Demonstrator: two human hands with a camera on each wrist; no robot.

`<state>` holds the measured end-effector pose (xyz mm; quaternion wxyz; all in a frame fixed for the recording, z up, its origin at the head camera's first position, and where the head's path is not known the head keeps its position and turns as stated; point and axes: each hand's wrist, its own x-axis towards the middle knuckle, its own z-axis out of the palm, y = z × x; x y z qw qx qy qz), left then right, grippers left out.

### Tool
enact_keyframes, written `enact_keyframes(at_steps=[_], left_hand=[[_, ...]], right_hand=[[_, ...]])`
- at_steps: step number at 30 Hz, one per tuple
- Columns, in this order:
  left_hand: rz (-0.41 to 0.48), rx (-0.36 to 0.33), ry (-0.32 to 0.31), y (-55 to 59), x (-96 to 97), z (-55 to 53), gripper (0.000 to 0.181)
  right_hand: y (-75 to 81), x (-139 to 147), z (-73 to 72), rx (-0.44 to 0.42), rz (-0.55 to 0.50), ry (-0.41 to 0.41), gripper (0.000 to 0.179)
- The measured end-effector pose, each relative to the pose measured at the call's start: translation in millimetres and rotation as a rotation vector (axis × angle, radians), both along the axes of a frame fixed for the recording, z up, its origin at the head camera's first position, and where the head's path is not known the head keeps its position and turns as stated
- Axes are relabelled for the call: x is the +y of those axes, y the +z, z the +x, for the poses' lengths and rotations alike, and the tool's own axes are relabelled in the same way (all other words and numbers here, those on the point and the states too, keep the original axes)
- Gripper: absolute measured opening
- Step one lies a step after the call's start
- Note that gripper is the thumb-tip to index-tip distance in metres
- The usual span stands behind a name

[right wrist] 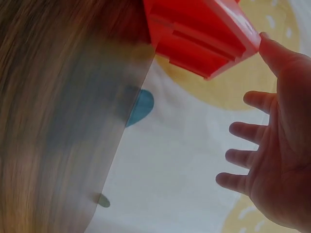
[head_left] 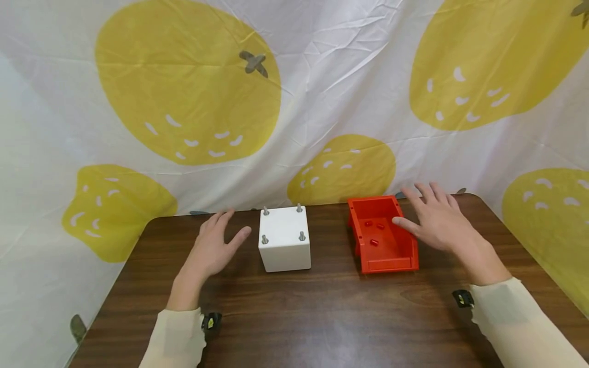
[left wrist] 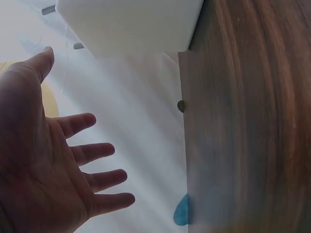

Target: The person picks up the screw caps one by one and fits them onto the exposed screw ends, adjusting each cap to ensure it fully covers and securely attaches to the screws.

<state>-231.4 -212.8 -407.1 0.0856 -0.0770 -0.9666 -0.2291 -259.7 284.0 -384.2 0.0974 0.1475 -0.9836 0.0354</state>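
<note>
A white block point(head_left: 284, 227) stands on the table with a metal threaded stud point(head_left: 301, 236) at each corner of its top. My left hand point(head_left: 212, 250) is just left of it, fingers spread and holding nothing; the left wrist view shows the same bare palm point(left wrist: 43, 160) beside the block. To the right sits a red open bin point(head_left: 388, 263) with a few small red caps point(head_left: 374, 242) on its floor. Over the bin's right side hovers my right hand point(head_left: 437, 220), fingers extended. In the right wrist view its thumb point(right wrist: 277, 53) appears near the bin's rim; contact is unclear.
The dark wooden table point(head_left: 322, 312) has its far edge close behind the block and bin. A white cloth point(head_left: 317, 102) printed with large yellow fruit hangs behind it. Each wrist wears a small black device, such as the left one point(head_left: 211, 322).
</note>
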Motion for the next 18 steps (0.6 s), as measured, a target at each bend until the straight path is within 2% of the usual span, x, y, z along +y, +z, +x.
enact_keyframes(at_steps=[10,18], left_hand=[[0.108,-0.046,-0.010,-0.6,7.9,-2.5,0.076],[0.194,-0.036,-0.035,-3.4,15.1,-8.1,0.075]], right_hand=[[-2.3,-16.8,-4.4,0.056,0.036,0.067,0.079],[-4.3,-29.4,-5.4,0.096,0.034,0.120,0.066]])
